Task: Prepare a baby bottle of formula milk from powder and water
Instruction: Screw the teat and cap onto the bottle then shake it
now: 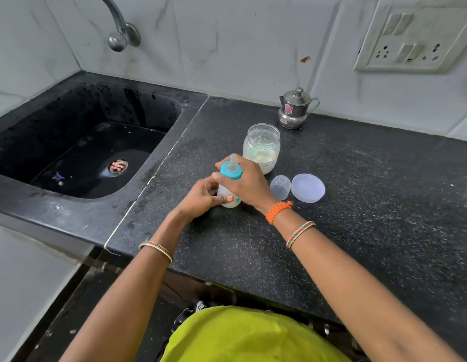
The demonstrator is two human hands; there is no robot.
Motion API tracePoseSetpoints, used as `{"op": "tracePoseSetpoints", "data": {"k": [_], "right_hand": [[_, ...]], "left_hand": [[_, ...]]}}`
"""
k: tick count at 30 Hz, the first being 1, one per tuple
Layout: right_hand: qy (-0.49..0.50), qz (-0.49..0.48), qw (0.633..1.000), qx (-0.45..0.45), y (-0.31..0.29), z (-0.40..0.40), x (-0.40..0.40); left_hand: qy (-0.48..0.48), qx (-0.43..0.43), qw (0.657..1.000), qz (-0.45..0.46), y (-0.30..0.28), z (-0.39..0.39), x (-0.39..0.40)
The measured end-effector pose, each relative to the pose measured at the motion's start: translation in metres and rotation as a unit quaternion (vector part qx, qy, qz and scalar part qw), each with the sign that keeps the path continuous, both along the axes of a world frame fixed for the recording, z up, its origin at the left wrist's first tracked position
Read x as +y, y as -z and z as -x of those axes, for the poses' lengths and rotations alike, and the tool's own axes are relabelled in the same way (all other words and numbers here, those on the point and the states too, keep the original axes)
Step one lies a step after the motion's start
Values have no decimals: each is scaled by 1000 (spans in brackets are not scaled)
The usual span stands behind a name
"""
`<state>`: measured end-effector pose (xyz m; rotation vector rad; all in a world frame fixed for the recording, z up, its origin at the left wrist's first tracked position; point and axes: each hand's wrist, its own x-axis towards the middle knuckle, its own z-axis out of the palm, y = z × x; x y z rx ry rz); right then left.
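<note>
A baby bottle (228, 190) with milky liquid inside stands on the black counter (357, 205). Its blue collar with a clear teat (231, 169) sits on top. My left hand (201, 198) wraps the lower body of the bottle. My right hand (249, 182) grips the blue collar from the right. Behind the bottle stands an open clear jar (262, 147) with pale powder in it. The jar's round lid (308, 188) lies flat to the right, and the bottle's clear dome cap (280, 188) lies beside it.
A small steel pot with lid and spout (295, 109) stands at the back by the wall. A black sink (83, 147) lies to the left, with a tap (121, 30) above it. A wall socket panel (409, 37) is at the upper right.
</note>
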<state>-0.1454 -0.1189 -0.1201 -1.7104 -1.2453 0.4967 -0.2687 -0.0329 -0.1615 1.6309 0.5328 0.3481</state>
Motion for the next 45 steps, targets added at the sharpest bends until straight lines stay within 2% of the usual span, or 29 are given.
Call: {"op": "tracePoseSetpoints", "data": {"k": [3,9,14,15,18,19,21,22,24,27,29,31,33,35,38,41,45], "right_hand": [[96,-37,994,-41,9,13,5],[207,-78,973,-69,16,24,7],[329,-110,934,-85,14,47,12],[316,-103,940,-74,13,48,10],[192,-90,976,39,6,36,-7],[172,-92,980,31,3,28,-16],[201,-113,969,-93,-2,6,-35],[228,-101,953,-174,-5,-8,-43],[243,-1,928,-281,-8,-30,-53],[182,201,903,-333,1,-40,-59],[148,247,896,-337,13,-36,-61],[157,209,908,-329,12,-31,-60],[211,104,932,-274,1,-27,-58],[251,-19,950,-183,-18,-19,-55],[228,-154,953,-125,-45,-2,-48],[174,-187,954,-155,-52,12,-41],[126,-149,957,-213,-42,17,-31]], "left_hand": [[-55,-22,998,-32,6,-1,-10],[-106,-41,990,-84,12,-6,-19],[-134,-44,983,-119,13,-5,-32],[-142,-47,981,-123,13,-5,-35],[-165,-49,977,-124,14,-6,-40],[-165,-48,978,-121,15,-6,-40],[-166,-37,979,-115,17,-7,-38],[-169,-26,979,-114,18,-8,-37],[-169,-10,979,-116,18,-8,-35],[-164,-11,980,-113,18,-7,-35],[-165,-8,980,-111,17,-6,-35],[-162,-6,981,-109,16,-6,-35],[-158,-2,981,-112,17,-6,-35],[-154,4,981,-118,17,-6,-34],[-149,4,981,-122,18,-5,-33],[-142,-13,982,-125,21,-5,-32],[-140,-16,980,-138,21,-5,-32]]}}
